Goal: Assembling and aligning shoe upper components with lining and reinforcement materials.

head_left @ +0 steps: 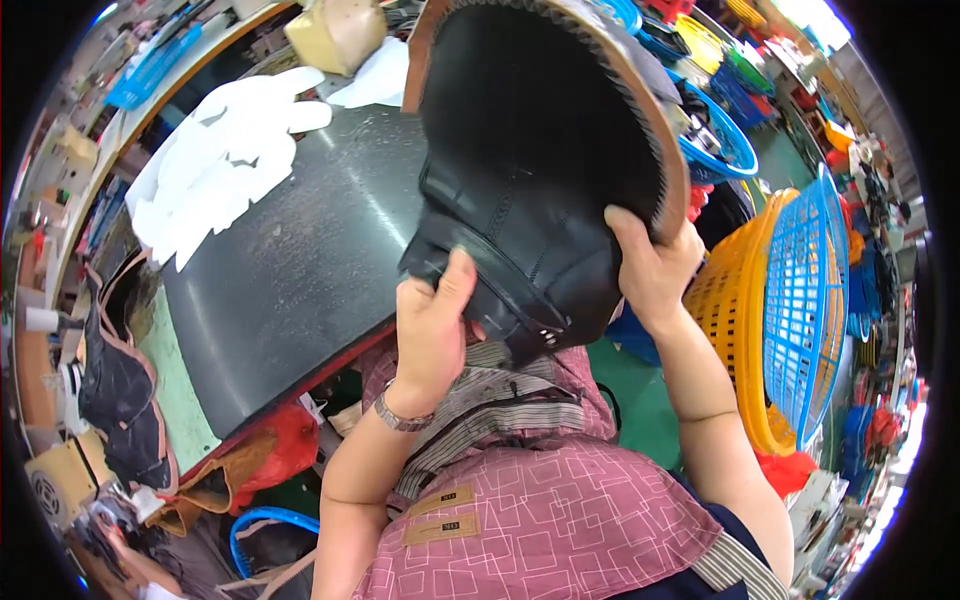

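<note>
I hold a black leather boot (530, 170) up in front of me, its brown-edged sole turned toward my face. My left hand (432, 325) grips the boot's shaft at the lower left, thumb pressed on the leather. My right hand (650, 265) clasps the heel end of the sole at the lower right. The boot hangs above the edge of a dark work table (300, 260).
White cut pieces (215, 165) lie on the table's far left part. A yellow basket (735, 310) with a blue basket (805, 290) stands to my right. Brown and black leather parts (120, 390) hang at the left. More blue baskets (715, 135) sit behind the boot.
</note>
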### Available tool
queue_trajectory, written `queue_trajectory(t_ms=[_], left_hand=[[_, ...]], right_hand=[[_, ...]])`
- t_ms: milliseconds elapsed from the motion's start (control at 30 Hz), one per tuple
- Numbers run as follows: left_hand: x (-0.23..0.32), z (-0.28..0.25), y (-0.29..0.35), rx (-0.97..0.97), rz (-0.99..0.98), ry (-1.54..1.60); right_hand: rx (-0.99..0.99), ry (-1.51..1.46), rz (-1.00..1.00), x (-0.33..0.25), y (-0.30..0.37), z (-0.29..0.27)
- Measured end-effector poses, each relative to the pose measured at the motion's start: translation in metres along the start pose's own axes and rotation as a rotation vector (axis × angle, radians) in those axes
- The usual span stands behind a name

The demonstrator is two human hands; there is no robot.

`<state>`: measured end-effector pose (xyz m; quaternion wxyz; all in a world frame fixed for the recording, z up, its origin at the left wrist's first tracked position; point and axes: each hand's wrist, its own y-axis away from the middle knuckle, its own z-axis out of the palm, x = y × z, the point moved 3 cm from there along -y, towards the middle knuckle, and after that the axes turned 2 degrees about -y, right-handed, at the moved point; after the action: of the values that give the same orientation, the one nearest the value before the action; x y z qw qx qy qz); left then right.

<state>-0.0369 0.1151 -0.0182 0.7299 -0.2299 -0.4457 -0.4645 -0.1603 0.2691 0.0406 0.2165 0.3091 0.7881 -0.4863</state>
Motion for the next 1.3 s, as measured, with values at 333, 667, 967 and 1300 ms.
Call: queue_trajectory(t_ms=[333, 667, 967, 1300], left_hand=[[0.038, -0.054, 0.0, -0.107, 0.104, -0.416], [0.119, -0.064, 0.01, -0.036, 0.07, 0.025], [0.104, -0.122, 0.036, -0.219, 0.017, 0.681], [0.102, -0.109, 0.213, 0.891, 0.492, -0.297]], right_hand=[[0.033, -0.887, 0.456, 0.009, 0.002, 0.056], [-0.259, -0.898, 0.164, -0.055, -0.023, 0.082], [-0.345, -0.94, 0.145, -0.085, -0.009, 0.125], [-0.882, -1.002, 0.099, -0.205, 0.068, 0.226]])
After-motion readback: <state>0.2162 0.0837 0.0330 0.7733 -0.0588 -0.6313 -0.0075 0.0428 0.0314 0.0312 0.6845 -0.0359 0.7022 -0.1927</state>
